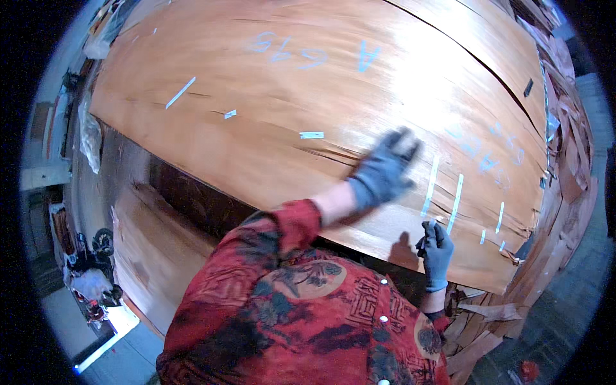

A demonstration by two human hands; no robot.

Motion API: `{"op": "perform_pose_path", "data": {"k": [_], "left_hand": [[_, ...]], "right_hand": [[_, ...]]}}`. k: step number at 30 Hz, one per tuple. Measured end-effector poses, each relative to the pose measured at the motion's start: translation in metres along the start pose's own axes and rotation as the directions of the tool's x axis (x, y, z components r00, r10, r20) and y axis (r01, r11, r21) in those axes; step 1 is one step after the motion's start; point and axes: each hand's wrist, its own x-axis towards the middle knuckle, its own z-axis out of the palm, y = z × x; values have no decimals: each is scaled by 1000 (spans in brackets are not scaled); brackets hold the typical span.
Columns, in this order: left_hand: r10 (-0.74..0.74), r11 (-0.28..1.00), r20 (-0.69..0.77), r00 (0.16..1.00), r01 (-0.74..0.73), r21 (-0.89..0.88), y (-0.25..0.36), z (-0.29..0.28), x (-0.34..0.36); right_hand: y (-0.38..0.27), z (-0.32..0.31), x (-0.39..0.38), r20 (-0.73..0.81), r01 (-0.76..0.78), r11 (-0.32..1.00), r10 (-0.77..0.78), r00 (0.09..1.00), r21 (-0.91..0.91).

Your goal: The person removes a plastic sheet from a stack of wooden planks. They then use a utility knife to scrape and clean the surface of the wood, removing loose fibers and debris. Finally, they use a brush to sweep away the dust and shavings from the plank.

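A wide sheet of brown wood veneer (256,154) lies before me, with splits in it and short strips of pale tape stuck on. My left hand (385,170), in a grey-blue work glove with dark fingertips, is over the sheet beside a split. Its fingers are spread, slightly smeared by motion, and hold nothing visible. Close to the sheet's near edge is my right hand (437,253), gloved alike, its fingers curled together. What they may hold is too small to tell. Just past them are two long tape strips (431,186).
Blue handwritten marks cross the veneer. A long dark split (475,54) runs through its far right part. Torn veneer scraps (481,350) are heaped along the right side and near right. At the left stands another wood stack (154,250), with a dark gap beside it.
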Motion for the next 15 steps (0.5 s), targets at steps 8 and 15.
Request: {"op": "perform_pose_path", "data": {"k": [8,15], "left_hand": [[-283,765,-339,897,425,485,-161,-72,-94],[-316,849,-462,828,464,251,-168,-68,-95]], "right_hand": [[-108,124,76,459,283,948,-189,868,-146],[-171,238,146,775,714,607,-242,583,-348]]}}
